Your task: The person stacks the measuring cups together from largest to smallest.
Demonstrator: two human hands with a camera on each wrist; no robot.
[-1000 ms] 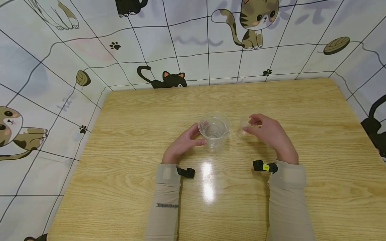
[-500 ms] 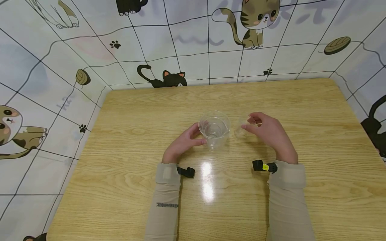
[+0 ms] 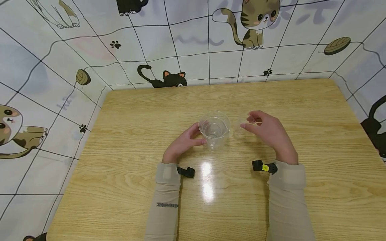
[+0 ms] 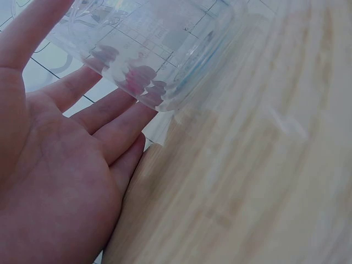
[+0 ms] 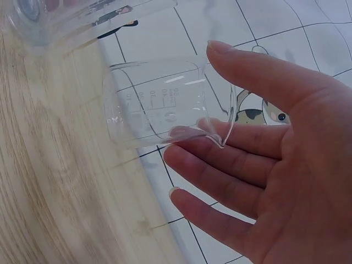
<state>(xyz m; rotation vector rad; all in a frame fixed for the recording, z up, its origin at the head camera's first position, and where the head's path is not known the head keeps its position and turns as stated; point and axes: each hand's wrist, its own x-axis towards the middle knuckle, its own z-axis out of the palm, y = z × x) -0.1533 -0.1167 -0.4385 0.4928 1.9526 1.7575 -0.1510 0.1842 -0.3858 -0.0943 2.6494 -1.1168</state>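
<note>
- The head camera looked forward and down from above the table [image 3: 150, 110], taking in both hands and the wall behind.
- The left wrist camera sat very close to the left hand [image 4: 60, 187], facing along its palm.
- The right wrist camera sat equally close to the right hand [image 5: 286, 165].
- All three views shared the table surface and the clear cups [image 3: 214, 129].

Large clear plastic cup [image 3: 214, 129]: upright on wooden table, near centre, mouth up, transparent walls, looks empty; left-wrist view shows printed markings on wall [image 4: 159, 49]. Left hand's fingers rest against its left side.

Small clear measuring cup [image 3: 243, 125]: just right of large cup, apart from it; transparent, printed graduation lines on wall [image 5: 157, 102], thin rim, looks empty. Whether its base touches table cannot be told. Right hand pinches it at rim, thumb above, fingers below.
</note>
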